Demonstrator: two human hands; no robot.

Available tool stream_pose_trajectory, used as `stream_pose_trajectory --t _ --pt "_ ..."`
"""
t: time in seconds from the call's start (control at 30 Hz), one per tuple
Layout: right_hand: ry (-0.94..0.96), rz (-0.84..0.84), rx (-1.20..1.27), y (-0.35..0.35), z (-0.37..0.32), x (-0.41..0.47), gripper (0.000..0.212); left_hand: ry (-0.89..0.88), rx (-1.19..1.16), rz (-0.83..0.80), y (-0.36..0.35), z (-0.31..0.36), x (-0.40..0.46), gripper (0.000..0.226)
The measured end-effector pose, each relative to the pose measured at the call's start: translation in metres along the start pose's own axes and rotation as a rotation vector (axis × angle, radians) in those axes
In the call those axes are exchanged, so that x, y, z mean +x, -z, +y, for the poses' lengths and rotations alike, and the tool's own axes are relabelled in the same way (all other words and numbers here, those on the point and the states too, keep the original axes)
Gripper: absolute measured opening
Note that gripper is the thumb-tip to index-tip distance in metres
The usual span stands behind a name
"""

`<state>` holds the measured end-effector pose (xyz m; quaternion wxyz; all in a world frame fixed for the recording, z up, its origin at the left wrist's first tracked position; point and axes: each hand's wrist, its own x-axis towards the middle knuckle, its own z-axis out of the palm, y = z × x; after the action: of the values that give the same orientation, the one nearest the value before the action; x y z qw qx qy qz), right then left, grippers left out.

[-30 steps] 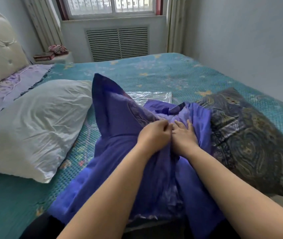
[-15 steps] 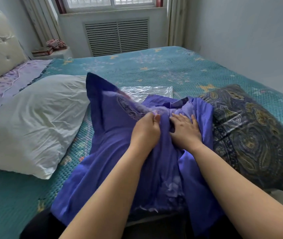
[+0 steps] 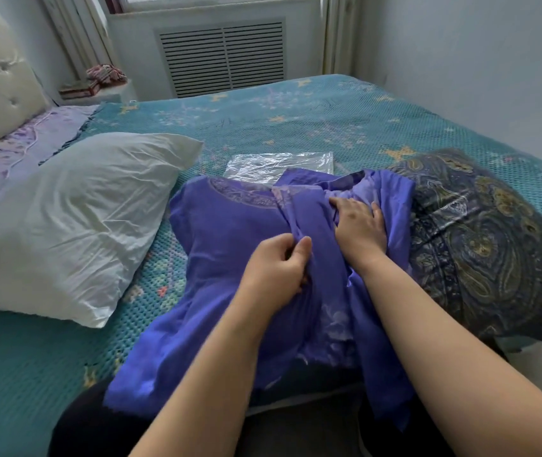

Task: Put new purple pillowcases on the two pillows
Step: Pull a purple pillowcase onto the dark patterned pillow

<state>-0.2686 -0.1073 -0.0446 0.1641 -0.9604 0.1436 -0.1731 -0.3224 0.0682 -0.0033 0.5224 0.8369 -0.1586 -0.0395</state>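
pillowcase: purple pillowcase (image 3: 230,245), crumpled, patterned border, on teal bedspread (image 3: 296,120)
left hand (image 3: 276,272): pinches a fold
right hand (image 3: 358,225): flat, fingers spread on cloth

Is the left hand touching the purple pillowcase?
Touching. The head view shows the left hand pinching a fold of the purple pillowcase between thumb and fingers.

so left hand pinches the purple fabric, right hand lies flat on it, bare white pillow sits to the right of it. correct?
Not quite: the white pillow lies left of the purple fabric, as the head view shows. Left hand pinches it; right hand lies flat on it.
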Motion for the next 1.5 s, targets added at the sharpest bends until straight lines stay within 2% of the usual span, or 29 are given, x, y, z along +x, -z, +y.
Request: stream_pose_trajectory --t 0.1,0.13,0.23,0.3,0.33,0.37,0.43,0.47,0.5,0.6,0.67,0.7,0.73,0.77,0.8,0.83,0.9,0.97,1.0,1.03,1.1,1.13,1.23,1.3,1.33,1.43,1.5 --pt "0.002 0.028 0.084 0.002 0.003 -0.001 0.045 -0.017 0.679 0.145 -0.003 -0.014 -0.002 0.036" --pt "0.004 0.039 0.109 0.004 0.003 -0.001 0.046 0.024 0.824 0.124 0.004 -0.014 -0.003 0.037" --pt "0.02 0.075 0.128 0.007 0.004 -0.003 0.046 0.172 1.106 -0.084 0.026 -0.015 -0.008 0.048" --pt "0.027 0.097 0.126 0.005 0.002 -0.007 0.046 0.14 1.212 -0.201 0.029 -0.015 -0.011 0.045" --pt "0.026 0.105 0.128 0.005 0.002 -0.008 0.046 0.103 1.129 -0.241 0.026 -0.014 -0.011 0.041" --pt "0.022 0.109 0.126 0.004 0.002 -0.009 0.046 0.062 0.919 -0.263 0.022 -0.013 -0.011 0.038" --pt "0.006 0.101 0.132 0.004 0.005 -0.007 0.046 0.109 0.243 -0.324 0.006 -0.01 -0.016 0.037" --pt "-0.007 0.096 0.168 0.005 0.007 -0.005 0.046 0.124 0.031 -0.284 0.0 -0.011 -0.019 0.036" --pt "-0.02 0.09 0.223 0.007 0.009 -0.003 0.046 0.12 -0.041 -0.223 -0.004 -0.014 -0.02 0.037" --pt "0.002 0.076 0.278 0.012 0.009 -0.003 0.045 0.138 0.045 -0.194 0.001 -0.029 -0.018 0.04" --pt "0.041 0.078 0.216 0.014 0.006 -0.007 0.046 0.161 -0.017 -0.154 0.018 -0.036 -0.011 0.037" --pt "0.052 0.072 0.181 0.016 0.004 -0.009 0.047 0.112 -0.027 -0.024 0.028 -0.037 -0.006 0.032" --pt "0.061 0.07 0.147 0.017 0.002 -0.009 0.049 0.019 0.046 0.176 0.039 -0.039 0.0 0.022" --pt "0.056 0.074 0.104 0.021 0.0 -0.007 0.053 -0.065 0.193 0.366 0.049 -0.042 0.009 0.01" --pt "0.03 0.088 0.035 0.028 -0.002 -0.004 0.059 -0.112 0.351 0.486 0.058 -0.046 0.019 0.014" --pt "-0.017 0.109 -0.058 0.036 -0.001 0.002 0.066 -0.115 0.475 0.498 0.063 -0.051 0.032 0.028" --pt "-0.191 0.089 -0.189 0.057 0.007 0.018 0.086 -0.041 0.597 0.32 0.063 -0.059 0.059 0.044" --pt "-0.382 -0.022 -0.141 0.073 0.022 0.039 0.104 0.002 0.701 0.167 0.055 -0.063 0.078 0.044" --pt "-0.422 -0.087 -0.099 0.076 0.029 0.049 0.105 0.003 0.736 0.129 0.051 -0.063 0.087 0.043" --pt "-0.412 -0.16 -0.066 0.077 0.032 0.055 0.093 0.016 0.75 0.111 0.048 -0.061 0.093 0.041" --pt "-0.299 -0.252 -0.033 0.075 0.027 0.064 0.046 0.024 0.74 0.119 0.042 -0.053 0.103 0.035" --pt "-0.254 -0.268 -0.004 0.073 0.019 0.068 0.035 0.02 0.735 0.13 0.038 -0.052 0.106 0.033" --pt "-0.12 -0.215 0.129 0.06 -0.004 0.077 0.025 -0.026 0.74 0.163 0.022 -0.06 0.107 0.04" --pt "-0.079 -0.106 0.217 0.059 -0.003 0.081 0.012 -0.02 0.763 0.179 0.017 -0.074 0.099 0.053" --pt "-0.068 -0.047 0.18 0.066 0.009 0.082 0.006 -0.01 0.769 0.191 0.017 -0.081 0.094 0.06" --pt "-0.193 0.111 -0.135 0.101 0.08 0.089 0.032 -0.041 0.776 0.18 0.012 -0.09 0.087 0.067" --pt "-0.333 0.136 -0.269 0.118 0.124 0.088 0.035 -0.111 0.794 0.139 0.0 -0.084 0.089 0.058"
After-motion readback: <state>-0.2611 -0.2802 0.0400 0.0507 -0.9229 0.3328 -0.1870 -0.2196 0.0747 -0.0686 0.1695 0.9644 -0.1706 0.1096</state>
